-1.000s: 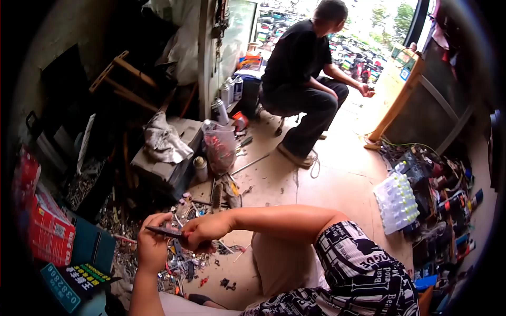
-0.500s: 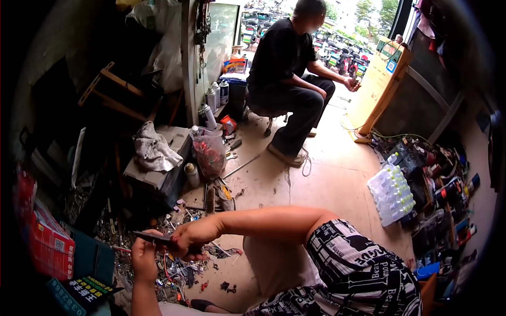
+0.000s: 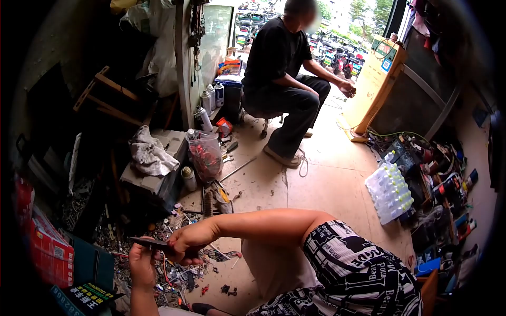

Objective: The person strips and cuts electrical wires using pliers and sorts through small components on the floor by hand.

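Head view: pale floor (image 3: 327,181), then a scatter of small parts (image 3: 182,276), and above it the right hand (image 3: 191,239) and left hand (image 3: 142,268). The dark flat tool (image 3: 151,243) spans both: right fingers clamped round one end, left fingers against the other, their closure unclear. Steady support, even grip, fingertips off the edges!

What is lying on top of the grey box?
A crumpled, stained cloth lies on the grey box; whatever is beneath the cloth is covered and cannot be seen.
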{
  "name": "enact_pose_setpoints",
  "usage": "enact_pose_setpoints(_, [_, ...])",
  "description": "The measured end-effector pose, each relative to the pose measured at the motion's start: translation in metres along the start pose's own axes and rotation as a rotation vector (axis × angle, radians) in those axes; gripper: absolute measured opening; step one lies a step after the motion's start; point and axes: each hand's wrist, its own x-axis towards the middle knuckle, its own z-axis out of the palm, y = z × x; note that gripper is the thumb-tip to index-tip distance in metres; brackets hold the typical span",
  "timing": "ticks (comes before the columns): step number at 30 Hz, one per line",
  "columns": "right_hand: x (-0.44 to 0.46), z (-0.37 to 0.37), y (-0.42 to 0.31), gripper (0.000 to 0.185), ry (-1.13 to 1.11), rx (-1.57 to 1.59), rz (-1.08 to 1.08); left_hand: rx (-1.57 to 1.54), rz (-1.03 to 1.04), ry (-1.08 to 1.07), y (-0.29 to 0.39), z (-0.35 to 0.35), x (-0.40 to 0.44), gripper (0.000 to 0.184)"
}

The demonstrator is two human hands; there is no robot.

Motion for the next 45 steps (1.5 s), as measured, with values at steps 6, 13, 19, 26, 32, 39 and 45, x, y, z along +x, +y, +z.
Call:
enact_pose_setpoints(6, [0.002, -0.003, 0.001, 0.006, -0.036, -0.034, 0.013, -0.068, -0.026, 0.025, -0.002, -0.005, -0.001, 0.006])
enact_pose_setpoints(13, [-0.001, -0.003, 0.001, 0.008, 0.0, -0.063, 0.064, -0.053, -0.077, 0.08, -0.004, -0.007, -0.002, 0.005])
enact_pose_setpoints(19, [-0.001, -0.004, 0.002, 0.016, -0.014, -0.076, 0.079, -0.026, -0.106, 0.095, 0.0, -0.001, -0.002, 0.011])
enact_pose_setpoints(26, [-0.001, 0.001, 0.002, 0.023, -0.052, -0.169, 0.055, 0.0, -0.094, 0.026, 0.0, 0.001, -0.002, 0.007])
enact_pose_setpoints(32, [0.0, -0.002, 0.005, 0.025, -0.025, -0.212, 0.037, -0.029, -0.089, 0.054, -0.005, 0.002, -0.004, 0.008])
enact_pose_setpoints(39, [0.005, -0.012, 0.014, 0.026, -0.016, -0.134, 0.031, 0.213, 0.022, 0.092, -0.005, -0.007, 0.007, 0.019])
enact_pose_setpoints(45, [0.002, -0.011, 0.009, 0.033, -0.01, -0.133, 0.057, 0.517, 0.073, 0.078, 0.0, -0.009, 0.01, 0.021])
